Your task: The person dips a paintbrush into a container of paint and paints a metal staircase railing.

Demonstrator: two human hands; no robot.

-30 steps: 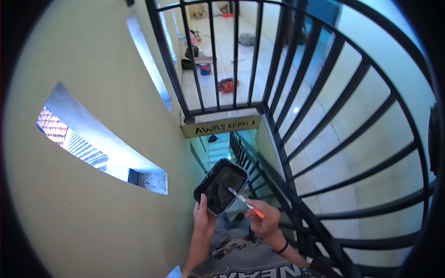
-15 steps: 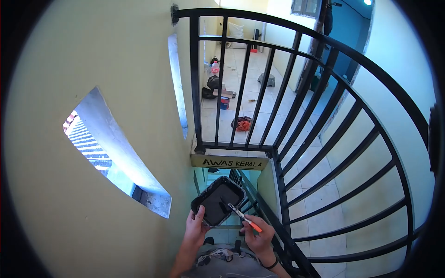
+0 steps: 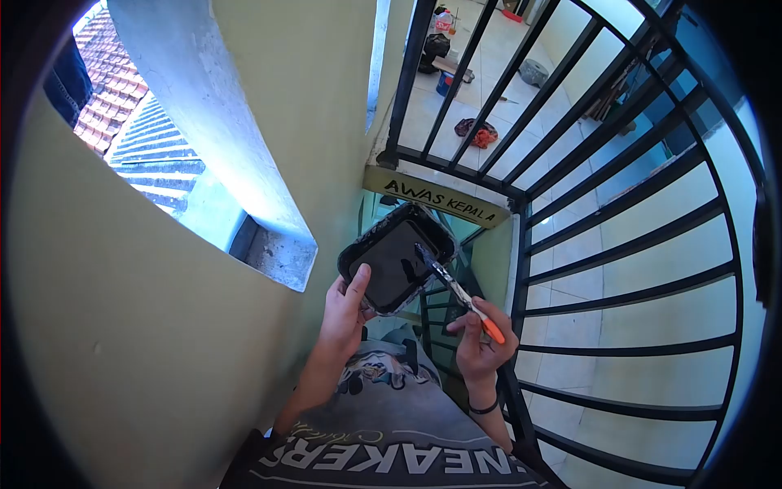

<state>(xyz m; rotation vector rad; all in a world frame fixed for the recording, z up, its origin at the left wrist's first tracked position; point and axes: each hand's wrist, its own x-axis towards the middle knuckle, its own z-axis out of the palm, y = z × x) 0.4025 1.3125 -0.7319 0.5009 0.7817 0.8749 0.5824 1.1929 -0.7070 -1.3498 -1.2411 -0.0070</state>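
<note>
My left hand [image 3: 346, 308] grips the lower left side of a rectangular black tray [image 3: 352, 254], thumb over its rim. Dark paint [image 3: 389, 265] covers the tray's floor, and the outer edge is smeared. In my right hand [image 3: 482, 336] is a paintbrush [image 3: 456, 291] with an orange-tipped pale handle, held between thumb and fingers. Its dark bristles point up and left into the tray, at the paint; whether they touch the surface I cannot tell. Black paint marks the brush's shaft.
A black metal railing [image 3: 643, 293] curves along the right side. Ahead, a ledge lettered "AWAS KEPALA" [image 3: 440, 200] crosses above the stairwell. The left wall [image 3: 163, 342] has a slanted window opening [image 3: 269, 236]. Beyond the bars, a crumpled red-and-black bag [image 3: 476, 133] lies on the tiles.
The view has tilted down and turned, showing more of my shirt. Tray and brush appear higher and larger in view, both still held, with the brush tip still inside the tray.
</note>
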